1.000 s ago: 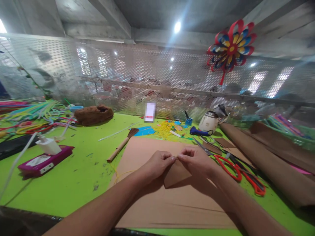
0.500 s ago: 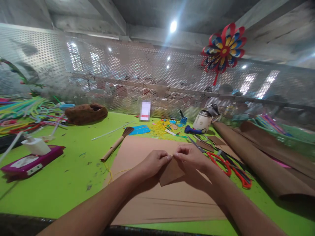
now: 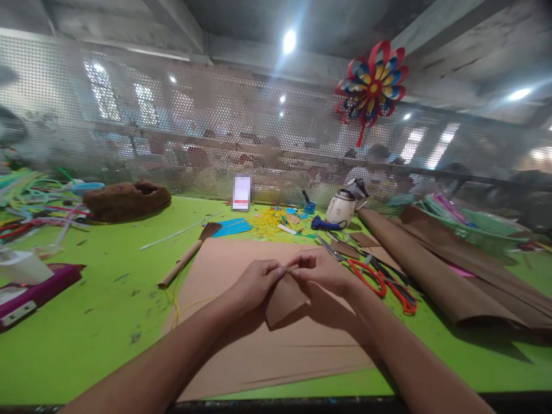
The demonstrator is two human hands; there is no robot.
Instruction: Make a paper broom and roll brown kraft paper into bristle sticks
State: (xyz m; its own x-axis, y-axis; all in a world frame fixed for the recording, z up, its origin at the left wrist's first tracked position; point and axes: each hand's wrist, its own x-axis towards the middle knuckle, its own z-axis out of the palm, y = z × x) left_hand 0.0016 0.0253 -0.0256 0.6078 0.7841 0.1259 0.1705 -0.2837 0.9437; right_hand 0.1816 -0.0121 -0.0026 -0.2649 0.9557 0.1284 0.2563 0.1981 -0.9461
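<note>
Both hands meet over a large sheet of brown paper (image 3: 241, 351) that lies on the green table. Between them is a small piece of brown paper (image 3: 286, 300), its lower corner hanging down. My left hand (image 3: 261, 282) pinches its top edge between thumb and fingers. Close beside it, my right hand (image 3: 321, 269) grips the same edge, thumb and fingertips pressed together. The fingertips hide part of the edge. Left of the sheet rests a rolled brown paper stick (image 3: 181, 264) with a fringed end and yellow strands.
Scissors with red handles (image 3: 366, 276) lie right of the sheet, beside a brown paper roll (image 3: 426, 270). Yellow shreds (image 3: 271, 223), a blue glue gun (image 3: 328, 223) and a white kettle (image 3: 340, 208) are behind. A purple power strip (image 3: 47, 293) sits left.
The view has turned slightly right, so everything sits further left. The small paper has tilted a little, with its face showing more; both hands still pinch it.
</note>
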